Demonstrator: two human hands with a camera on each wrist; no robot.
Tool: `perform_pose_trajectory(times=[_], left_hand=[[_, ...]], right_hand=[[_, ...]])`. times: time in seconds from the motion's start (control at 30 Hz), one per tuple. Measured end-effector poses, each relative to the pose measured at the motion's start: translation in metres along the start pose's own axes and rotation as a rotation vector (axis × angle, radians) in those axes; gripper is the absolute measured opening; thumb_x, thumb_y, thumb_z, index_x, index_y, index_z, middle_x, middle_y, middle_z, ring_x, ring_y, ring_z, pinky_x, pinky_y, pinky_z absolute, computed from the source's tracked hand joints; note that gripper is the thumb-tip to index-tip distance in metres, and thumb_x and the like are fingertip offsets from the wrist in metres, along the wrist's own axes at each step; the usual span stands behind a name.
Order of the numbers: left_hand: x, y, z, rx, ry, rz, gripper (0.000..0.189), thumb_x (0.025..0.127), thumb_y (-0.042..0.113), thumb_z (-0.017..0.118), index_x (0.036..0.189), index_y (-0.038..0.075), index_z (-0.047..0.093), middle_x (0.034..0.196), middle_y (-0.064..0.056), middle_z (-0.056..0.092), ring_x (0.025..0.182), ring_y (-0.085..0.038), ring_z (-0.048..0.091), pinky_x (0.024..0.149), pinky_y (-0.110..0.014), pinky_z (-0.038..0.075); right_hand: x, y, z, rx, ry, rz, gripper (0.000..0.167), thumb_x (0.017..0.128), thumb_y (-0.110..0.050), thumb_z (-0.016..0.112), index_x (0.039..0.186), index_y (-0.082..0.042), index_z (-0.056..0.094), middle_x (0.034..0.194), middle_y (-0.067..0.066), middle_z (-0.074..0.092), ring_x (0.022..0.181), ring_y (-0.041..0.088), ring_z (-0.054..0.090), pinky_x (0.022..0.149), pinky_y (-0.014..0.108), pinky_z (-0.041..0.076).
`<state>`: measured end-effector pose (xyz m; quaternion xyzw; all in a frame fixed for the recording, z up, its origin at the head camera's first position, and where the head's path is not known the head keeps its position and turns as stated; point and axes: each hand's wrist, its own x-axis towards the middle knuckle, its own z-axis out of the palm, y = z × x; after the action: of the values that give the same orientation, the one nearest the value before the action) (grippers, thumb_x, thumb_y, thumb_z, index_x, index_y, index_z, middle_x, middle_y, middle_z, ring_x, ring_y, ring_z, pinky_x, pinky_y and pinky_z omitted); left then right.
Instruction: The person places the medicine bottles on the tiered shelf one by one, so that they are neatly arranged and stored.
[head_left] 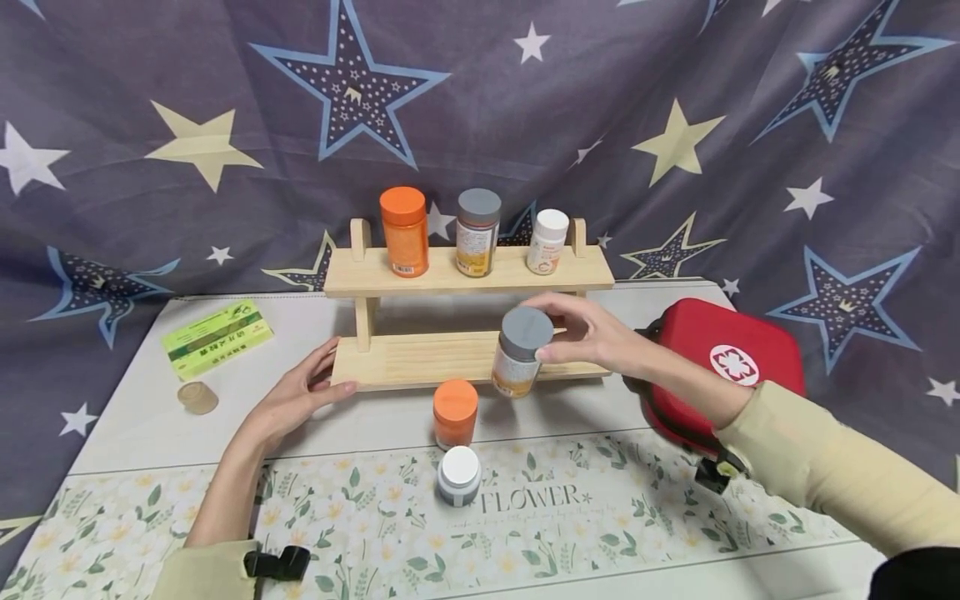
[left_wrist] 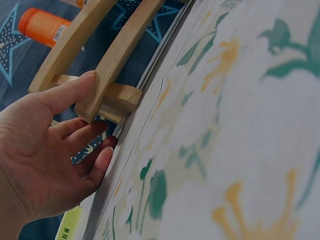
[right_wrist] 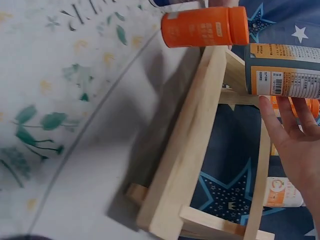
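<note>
My right hand (head_left: 588, 333) grips a grey-capped bottle (head_left: 516, 362) with a yellow and white label, holding it by its upper part before the lower board of a two-tier wooden shelf (head_left: 420, 362). At the shelf's lower left corner, my left hand (head_left: 296, 400) holds the board's end, thumb along the front and fingers at the side. On the upper board stand an orange bottle (head_left: 405, 237), another grey-capped bottle (head_left: 477, 237) and a small white bottle (head_left: 548, 242). In front of the shelf are an orange-capped bottle (head_left: 454, 417) and a white-capped grey bottle (head_left: 459, 477).
A green box (head_left: 217, 337) and a small beige cylindrical piece (head_left: 197, 397) lie at the left. To the right sits a red case (head_left: 727, 358) with a white cross emblem, near my right forearm. A star-patterned cloth (head_left: 495, 100) hangs behind the table.
</note>
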<state>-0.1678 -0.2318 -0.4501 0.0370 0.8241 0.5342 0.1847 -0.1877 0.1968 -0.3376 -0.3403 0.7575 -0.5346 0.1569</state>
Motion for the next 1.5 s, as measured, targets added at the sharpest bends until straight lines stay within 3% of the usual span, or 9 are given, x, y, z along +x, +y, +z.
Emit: perform_pose_trajectory(times=[0.2, 0.4, 0.7, 1.13, 1.5], left_hand=[[0.001, -0.003, -0.001, 0.006, 0.0, 0.004, 0.1, 0.098, 0.035, 0.07, 0.167, 0.017, 0.0, 0.171, -0.024, 0.017, 0.153, -0.052, 0.026, 0.125, -0.064, 0.027], [0.002, -0.005, -0.001, -0.008, -0.006, 0.021, 0.1, 0.098, 0.035, 0.071, 0.168, 0.016, 0.001, 0.171, -0.024, 0.018, 0.153, -0.052, 0.026, 0.126, -0.065, 0.025], [0.0, -0.004, -0.001, -0.015, -0.014, 0.036, 0.1, 0.099, 0.035, 0.07, 0.167, 0.014, 0.001, 0.171, -0.025, 0.017, 0.153, -0.053, 0.025, 0.125, -0.065, 0.025], [-0.001, -0.002, 0.0, -0.02, -0.013, 0.03, 0.1, 0.098, 0.035, 0.07, 0.167, 0.014, 0.001, 0.171, -0.024, 0.017, 0.153, -0.052, 0.026, 0.125, -0.065, 0.026], [0.0, -0.001, -0.001, -0.014, -0.019, 0.03, 0.1, 0.099, 0.035, 0.07, 0.167, 0.014, 0.0, 0.171, -0.024, 0.017, 0.153, -0.052, 0.026, 0.125, -0.064, 0.026]], right_hand=[[0.024, -0.007, -0.002, -0.075, 0.005, -0.013, 0.052, 0.091, -0.011, 0.075, 0.14, -0.004, 0.058, 0.121, 0.004, 0.071, 0.109, 0.012, 0.066, 0.099, 0.032, 0.057], [0.047, -0.013, -0.001, -0.041, -0.011, -0.012, 0.053, 0.092, -0.016, 0.074, 0.142, -0.005, 0.057, 0.124, 0.012, 0.069, 0.114, 0.015, 0.066, 0.103, 0.038, 0.057], [0.078, -0.02, 0.008, -0.058, -0.049, -0.028, 0.05, 0.093, -0.016, 0.073, 0.14, -0.008, 0.059, 0.128, 0.011, 0.07, 0.12, 0.017, 0.065, 0.107, 0.044, 0.055], [0.116, -0.024, 0.021, -0.097, -0.135, -0.029, 0.044, 0.092, -0.019, 0.078, 0.134, -0.018, 0.064, 0.125, -0.003, 0.071, 0.118, 0.014, 0.066, 0.111, 0.031, 0.052], [0.137, -0.018, 0.036, -0.034, -0.218, 0.004, 0.047, 0.09, -0.009, 0.079, 0.134, -0.006, 0.063, 0.13, 0.008, 0.068, 0.121, 0.016, 0.066, 0.11, 0.029, 0.053]])
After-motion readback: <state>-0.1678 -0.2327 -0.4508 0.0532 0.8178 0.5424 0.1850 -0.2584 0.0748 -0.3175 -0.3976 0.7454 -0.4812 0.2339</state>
